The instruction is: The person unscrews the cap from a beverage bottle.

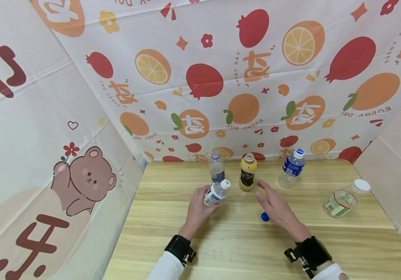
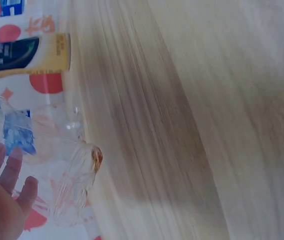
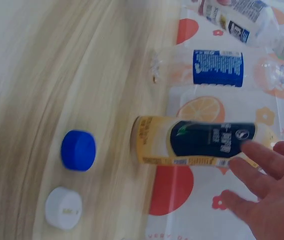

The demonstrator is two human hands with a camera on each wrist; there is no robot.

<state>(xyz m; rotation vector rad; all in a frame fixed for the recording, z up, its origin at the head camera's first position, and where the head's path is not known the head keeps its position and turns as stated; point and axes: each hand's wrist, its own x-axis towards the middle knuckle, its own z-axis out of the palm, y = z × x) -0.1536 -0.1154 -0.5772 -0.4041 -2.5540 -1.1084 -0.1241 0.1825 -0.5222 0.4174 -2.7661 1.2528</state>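
My left hand [image 1: 199,208] grips a clear plastic bottle [image 1: 215,193] with a white cap and a white-and-blue label, tilted to the right. In the left wrist view its see-through body overlaps the blue-labelled bottle [image 2: 19,132] behind. That bottle [image 1: 217,167] stands uncapped on the table. Beside it is a yellow juice bottle [image 1: 248,173] with a dark label and an uncovered mouth. My right hand [image 1: 278,206] reaches toward the juice bottle, fingers spread and holding nothing. A blue cap [image 3: 78,150] and a white cap [image 3: 63,208] lie on the wood; the right hand hides the white one in the head view.
Right of the juice bottle stands a blue-labelled bottle [image 1: 292,168] with its cap on. A wide clear jar [image 1: 345,200] with a white lid is near the table's right edge. A fruit-patterned sheet [image 1: 204,79] hangs behind the wooden table [image 1: 228,245].
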